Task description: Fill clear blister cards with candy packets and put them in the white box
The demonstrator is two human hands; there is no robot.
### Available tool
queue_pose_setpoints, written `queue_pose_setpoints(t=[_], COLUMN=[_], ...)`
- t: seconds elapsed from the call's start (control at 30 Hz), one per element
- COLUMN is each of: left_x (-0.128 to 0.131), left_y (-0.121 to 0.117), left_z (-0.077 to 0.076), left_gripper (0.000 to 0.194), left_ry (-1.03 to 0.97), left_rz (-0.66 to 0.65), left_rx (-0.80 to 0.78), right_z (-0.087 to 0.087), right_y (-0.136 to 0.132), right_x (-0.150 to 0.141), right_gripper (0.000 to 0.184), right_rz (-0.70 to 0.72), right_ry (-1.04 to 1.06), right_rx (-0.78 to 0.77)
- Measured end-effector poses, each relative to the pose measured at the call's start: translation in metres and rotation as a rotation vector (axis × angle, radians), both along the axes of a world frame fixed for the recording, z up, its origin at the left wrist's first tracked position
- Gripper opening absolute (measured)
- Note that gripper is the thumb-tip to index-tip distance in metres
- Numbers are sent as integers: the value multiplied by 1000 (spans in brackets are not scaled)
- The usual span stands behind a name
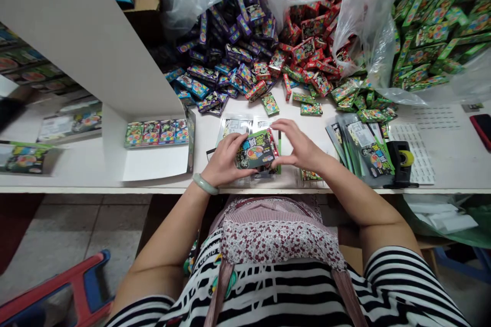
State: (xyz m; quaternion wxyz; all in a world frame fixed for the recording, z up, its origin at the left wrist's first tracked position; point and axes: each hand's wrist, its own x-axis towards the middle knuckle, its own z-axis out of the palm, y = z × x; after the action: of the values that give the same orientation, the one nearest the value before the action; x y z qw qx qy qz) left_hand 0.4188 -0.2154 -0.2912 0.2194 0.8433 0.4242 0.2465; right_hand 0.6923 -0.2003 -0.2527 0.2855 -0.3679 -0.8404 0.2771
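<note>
My left hand (227,161) is closed around a small printed box (255,150) with a dark front, green top and colourful lettering. At the box's right end, my right hand (294,144) has thumb and fingers curved about its edges, where a strip of red printed packaging shows. Whether this is one box or several together I cannot tell. Beneath the hands, clear plastic sleeves with printed cards (236,126) lie flat on the white table. Partly covered by my right forearm, a green printed box (311,176) sits near the table's front edge.
Purple boxes (218,25), red boxes (307,51) and green boxes (433,36) are heaped at the back among plastic bags. An open carton (153,163) with a row of boxes stands left. Printed sleeves (364,148) and a black tape dispenser (402,163) lie right.
</note>
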Motion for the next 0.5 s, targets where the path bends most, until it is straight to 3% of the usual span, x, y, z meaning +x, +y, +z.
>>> queue_pose_setpoints(t=[0.07, 0.13, 0.23, 0.37, 0.5], left_x=[2, 3, 0, -13, -28], left_y=[-2, -3, -7, -18, -33], left_z=[-1, -2, -1, 6, 15], left_gripper=[96, 95, 95, 95, 97], left_ry=[3, 6, -11, -71, -138], left_rz=[47, 56, 54, 65, 81], left_rx=[19, 23, 17, 40, 83], right_z=[-3, -5, -11, -26, -44], right_y=[-10, -19, -13, 43, 116], right_x=[-6, -11, -16, -42, -116], right_gripper=[62, 48, 42, 35, 31], right_rz=[-103, -111, -147, -291, -34], right_ry=[5, -21, 57, 102, -217], right_rx=[-12, -34, -63, -7, 64])
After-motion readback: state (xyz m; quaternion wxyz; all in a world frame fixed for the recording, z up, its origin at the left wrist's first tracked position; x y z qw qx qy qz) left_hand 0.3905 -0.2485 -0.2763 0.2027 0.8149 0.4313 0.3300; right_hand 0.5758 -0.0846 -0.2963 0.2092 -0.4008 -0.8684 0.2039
